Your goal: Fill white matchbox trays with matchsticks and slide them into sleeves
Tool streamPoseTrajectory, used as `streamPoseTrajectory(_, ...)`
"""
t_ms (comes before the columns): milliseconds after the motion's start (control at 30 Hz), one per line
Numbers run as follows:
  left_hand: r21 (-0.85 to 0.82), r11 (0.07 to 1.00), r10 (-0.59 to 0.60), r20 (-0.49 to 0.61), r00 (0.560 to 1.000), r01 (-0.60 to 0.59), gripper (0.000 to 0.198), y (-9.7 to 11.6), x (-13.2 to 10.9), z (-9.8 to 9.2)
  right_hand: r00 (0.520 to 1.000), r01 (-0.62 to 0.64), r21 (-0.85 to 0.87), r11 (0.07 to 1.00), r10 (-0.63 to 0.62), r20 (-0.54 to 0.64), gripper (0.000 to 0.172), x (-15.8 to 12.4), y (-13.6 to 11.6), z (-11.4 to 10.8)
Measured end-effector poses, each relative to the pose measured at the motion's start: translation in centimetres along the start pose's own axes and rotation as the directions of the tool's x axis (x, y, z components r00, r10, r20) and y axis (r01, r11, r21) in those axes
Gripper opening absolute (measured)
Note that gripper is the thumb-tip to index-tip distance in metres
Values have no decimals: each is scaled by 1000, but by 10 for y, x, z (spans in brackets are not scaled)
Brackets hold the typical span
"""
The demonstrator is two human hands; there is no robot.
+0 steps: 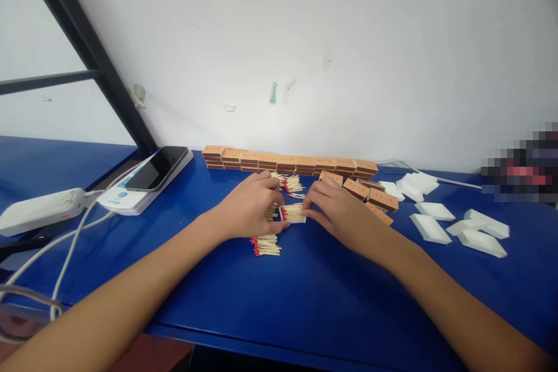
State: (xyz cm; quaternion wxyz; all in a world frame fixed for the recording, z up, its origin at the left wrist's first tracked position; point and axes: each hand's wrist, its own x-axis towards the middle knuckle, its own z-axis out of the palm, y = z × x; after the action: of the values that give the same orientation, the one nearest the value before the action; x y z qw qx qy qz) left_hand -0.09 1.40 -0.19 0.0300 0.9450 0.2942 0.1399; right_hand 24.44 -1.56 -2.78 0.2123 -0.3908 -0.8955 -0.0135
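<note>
A small white matchbox tray full of red-headed matches lies on the blue table between my hands. My left hand grips its left end, thumb at the near corner and fingers curled behind. At the right end, my right hand pinches the tray with thumb and fingertips. Loose matches lie in a pile just in front of my left hand. Behind the tray is another heap of matches. My left hand partly covers some matches beside the tray.
Stacked orange matchboxes line the wall. Several loose matchbox sleeves lie behind my right hand. Empty white trays are scattered to the right. At left are a phone on a white power strip, a white adapter and cables.
</note>
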Motion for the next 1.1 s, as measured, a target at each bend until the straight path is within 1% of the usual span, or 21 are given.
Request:
streamPoseTrajectory(167,-1,1000,3,-14,1000,-3,32,1,0,1,1000,-10,49,999,10,-2,16,1,-2,0)
streamPoseTrajectory(233,-4,1000,4,-9,1000,-4,32,2,0,1,999,-30,58,998,32,-22,16,2,-1,1)
streamPoseTrajectory(333,-7,1000,5,3,1000,-5,33,2,0,0,993,-81,31,996,83,-84,13,4,6,5)
streamPoseTrajectory(400,-6,1000,5,10,1000,-5,33,3,0,-1,990,-105,0,995,104,-96,9,5,13,9)
streamPoseTrajectory(500,0,1000,7,19,1000,-7,34,4,0,-2,992,-113,-14,993,112,-65,6,4,21,13)
streamPoseTrajectory(567,4,1000,10,19,1000,-10,34,4,0,-2,993,-112,-8,994,112,-48,7,4,23,15)
streamPoseTrajectory(633,2,1000,7,19,1000,-7,34,4,0,-2,993,-113,-3,994,112,-42,9,4,24,16)
streamPoseTrajectory(800,7,1000,6,16,1000,-6,34,2,-1,-1,993,-115,5,993,115,-38,6,6,23,18)
streamPoseTrajectory(933,10,1000,6,9,1000,-6,33,2,-1,-1,993,-112,14,994,113,-29,11,7,24,19)
streamPoseTrajectory(1100,17,1000,-1,17,1000,1,33,3,1,-2,993,-111,32,993,112,-36,6,7,26,20)
